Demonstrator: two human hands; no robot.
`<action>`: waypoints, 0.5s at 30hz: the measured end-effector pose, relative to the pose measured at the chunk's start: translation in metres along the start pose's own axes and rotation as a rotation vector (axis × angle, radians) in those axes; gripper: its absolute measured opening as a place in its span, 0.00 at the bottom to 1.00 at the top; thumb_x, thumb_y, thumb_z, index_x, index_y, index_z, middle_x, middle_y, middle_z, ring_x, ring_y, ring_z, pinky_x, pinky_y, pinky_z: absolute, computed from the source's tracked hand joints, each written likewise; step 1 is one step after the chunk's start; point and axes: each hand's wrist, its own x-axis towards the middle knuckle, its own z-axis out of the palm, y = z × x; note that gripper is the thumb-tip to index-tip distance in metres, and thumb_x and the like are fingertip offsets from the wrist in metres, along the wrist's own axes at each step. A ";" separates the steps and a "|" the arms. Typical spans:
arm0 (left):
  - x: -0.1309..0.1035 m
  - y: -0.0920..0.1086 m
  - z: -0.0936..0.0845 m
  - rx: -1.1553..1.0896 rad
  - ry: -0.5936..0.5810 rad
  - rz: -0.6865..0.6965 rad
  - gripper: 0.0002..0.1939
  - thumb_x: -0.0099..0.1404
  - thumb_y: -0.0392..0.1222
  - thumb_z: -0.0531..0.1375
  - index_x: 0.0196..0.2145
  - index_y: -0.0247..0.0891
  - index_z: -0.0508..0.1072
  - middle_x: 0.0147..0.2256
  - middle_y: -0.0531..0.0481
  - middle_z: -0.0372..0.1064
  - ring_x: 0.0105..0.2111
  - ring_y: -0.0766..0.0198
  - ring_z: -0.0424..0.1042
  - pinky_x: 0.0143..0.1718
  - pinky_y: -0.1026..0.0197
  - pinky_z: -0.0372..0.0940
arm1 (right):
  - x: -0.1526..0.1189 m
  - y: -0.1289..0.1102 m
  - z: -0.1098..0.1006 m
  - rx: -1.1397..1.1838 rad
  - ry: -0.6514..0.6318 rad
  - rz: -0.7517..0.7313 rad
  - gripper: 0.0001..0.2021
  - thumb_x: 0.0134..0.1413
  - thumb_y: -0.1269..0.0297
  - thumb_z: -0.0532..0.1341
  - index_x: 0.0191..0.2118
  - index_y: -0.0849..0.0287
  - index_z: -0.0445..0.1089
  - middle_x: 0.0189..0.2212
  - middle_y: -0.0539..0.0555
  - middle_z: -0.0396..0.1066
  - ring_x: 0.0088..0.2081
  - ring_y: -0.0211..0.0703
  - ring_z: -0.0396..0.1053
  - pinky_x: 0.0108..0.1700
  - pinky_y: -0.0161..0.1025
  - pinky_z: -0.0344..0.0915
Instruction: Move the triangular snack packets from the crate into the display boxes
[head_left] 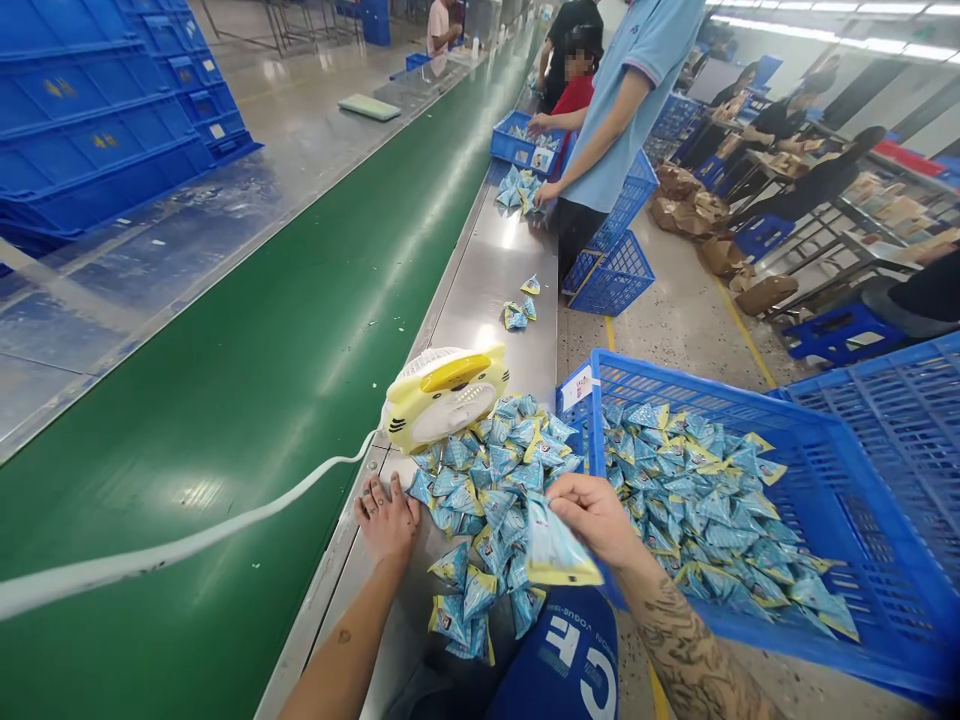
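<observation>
My right hand (592, 515) grips a pale blue packet with a yellow edge (555, 550) above a heap of small blue and yellow packets (491, 490) on the steel side table (487, 270). My left hand (386, 520) lies flat on the table at the heap's left edge, fingers curled, touching the nearest packets. A yellow tiger-shaped fan (446, 395) with a white cord (187, 540) stands just behind the heap. To my right a blue plastic crate (832, 490) holds several more of the same packets.
A green conveyor belt (262, 360) runs along the left. Further up the table lie a few loose packets (519, 310); other people stand there at another pile and a blue bin (517, 145). Blue crates (611, 275) sit on the floor; stacked crates (105, 110) at left.
</observation>
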 end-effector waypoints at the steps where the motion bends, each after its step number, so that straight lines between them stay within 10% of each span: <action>1: 0.000 0.000 -0.001 0.006 -0.001 0.001 0.28 0.72 0.44 0.51 0.66 0.31 0.65 0.67 0.27 0.53 0.67 0.38 0.53 0.67 0.34 0.46 | 0.002 0.005 0.005 0.011 -0.015 0.036 0.20 0.50 0.45 0.68 0.28 0.59 0.72 0.14 0.45 0.60 0.14 0.29 0.52 0.17 0.31 0.49; 10: 0.001 0.001 -0.002 -0.013 -0.016 -0.009 0.29 0.71 0.44 0.51 0.66 0.30 0.65 0.67 0.27 0.52 0.68 0.38 0.52 0.67 0.34 0.46 | -0.002 0.016 0.006 0.111 0.238 -0.032 0.20 0.46 0.45 0.71 0.28 0.58 0.73 0.18 0.48 0.66 0.17 0.32 0.57 0.19 0.31 0.52; 15: 0.001 0.001 -0.003 -0.004 -0.006 -0.006 0.29 0.71 0.44 0.51 0.66 0.30 0.65 0.68 0.26 0.52 0.68 0.38 0.51 0.68 0.34 0.46 | -0.005 0.008 0.004 0.039 0.169 -0.069 0.19 0.50 0.45 0.69 0.28 0.58 0.74 0.17 0.49 0.65 0.17 0.32 0.55 0.19 0.32 0.50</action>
